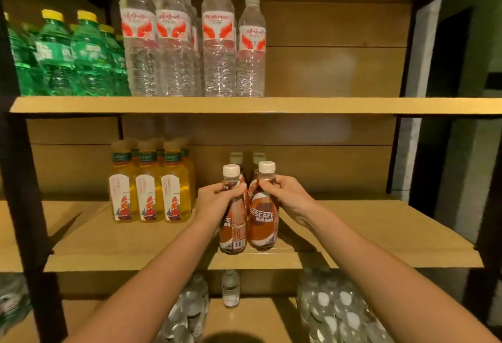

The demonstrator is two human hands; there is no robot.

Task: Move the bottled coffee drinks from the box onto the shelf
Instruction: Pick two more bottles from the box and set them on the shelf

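Head view: the left coffee bottle (234, 230) was gripped by the left hand (216, 201) and the right coffee bottle (263, 223) by the right hand (288, 197), both bases apparently set on the shelf (380, 236) below the curled fingers (237, 189), so placing was judged underway and a gentle release needed next.

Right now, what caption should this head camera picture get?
Left hand grips the left coffee bottle, right hand the right coffee bottle, at the middle shelf's front.

Two rear coffee bottles (236, 157) show only their caps.
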